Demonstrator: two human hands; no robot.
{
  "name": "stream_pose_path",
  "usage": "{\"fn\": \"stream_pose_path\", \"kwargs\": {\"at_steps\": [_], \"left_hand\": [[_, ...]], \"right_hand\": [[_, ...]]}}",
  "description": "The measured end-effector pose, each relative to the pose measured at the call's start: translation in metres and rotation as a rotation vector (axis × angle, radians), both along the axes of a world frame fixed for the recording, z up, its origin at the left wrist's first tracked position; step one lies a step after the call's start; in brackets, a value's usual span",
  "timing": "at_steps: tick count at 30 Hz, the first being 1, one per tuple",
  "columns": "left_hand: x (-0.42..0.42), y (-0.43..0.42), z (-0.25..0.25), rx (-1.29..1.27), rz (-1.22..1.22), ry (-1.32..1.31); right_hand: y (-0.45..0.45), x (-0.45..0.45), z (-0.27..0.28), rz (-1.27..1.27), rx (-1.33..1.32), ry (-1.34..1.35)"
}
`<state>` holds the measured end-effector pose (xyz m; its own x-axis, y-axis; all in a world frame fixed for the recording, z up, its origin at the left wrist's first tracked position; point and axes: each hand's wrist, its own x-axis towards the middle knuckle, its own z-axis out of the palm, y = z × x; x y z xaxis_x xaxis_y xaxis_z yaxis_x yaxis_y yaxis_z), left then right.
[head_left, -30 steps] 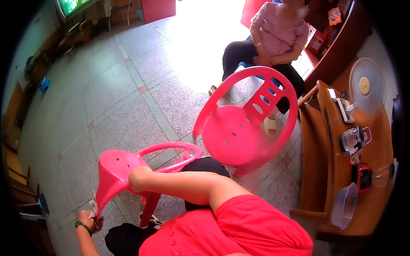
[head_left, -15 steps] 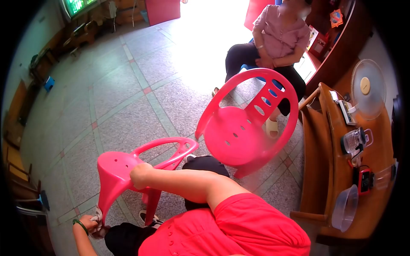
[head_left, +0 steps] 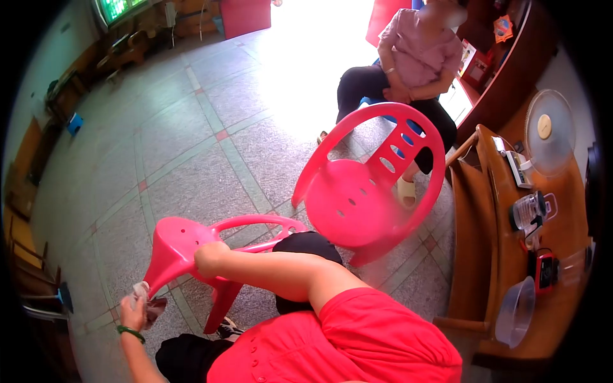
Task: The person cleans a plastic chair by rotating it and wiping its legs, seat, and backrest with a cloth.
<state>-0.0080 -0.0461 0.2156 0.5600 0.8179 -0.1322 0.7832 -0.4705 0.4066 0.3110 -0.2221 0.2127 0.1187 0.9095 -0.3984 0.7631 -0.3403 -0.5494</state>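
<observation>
A pink plastic chair (head_left: 185, 236) leans over in front of me, its backrest toward my knee and partly hidden behind it. My right hand (head_left: 211, 260) is closed on the edge of its seat, the fingers mostly out of sight. At lower left my left hand (head_left: 133, 313), with a green bangle on the wrist, grips a greyish cloth (head_left: 153, 309) against the end of one chair leg. Another pink chair (head_left: 348, 198), with an oval-slotted back, stands upright just beyond, touching neither hand.
A seated person (head_left: 418, 60) with folded hands is behind the upright chair. To the right, a wooden table (head_left: 476, 242) bears a fan (head_left: 550, 131), a glass pot (head_left: 529, 210) and a clear plastic tub (head_left: 516, 313). Tiled floor (head_left: 185, 153) extends to the left.
The nearer chair has tipped further, its leg end rising and its backrest sinking behind my knee. My left hand and the cloth have moved up with that leg. My right hand stays on the seat.
</observation>
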Motion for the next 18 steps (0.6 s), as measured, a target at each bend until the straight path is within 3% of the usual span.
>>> {"fn": "stream_pose_path", "kwargs": {"at_steps": [3,7,18], "left_hand": [[0.021,-0.021,-0.008,0.083,0.141,-0.011],[0.04,-0.027,-0.002,0.145,0.137,0.173],[0.048,-0.025,-0.007,0.308,0.166,0.277]], "right_hand": [[0.004,-0.001,-0.005,-0.022,-0.007,0.002],[0.003,0.001,0.003,0.012,-0.059,-0.006],[0.003,0.002,0.009,-0.016,-0.061,-0.008]]}}
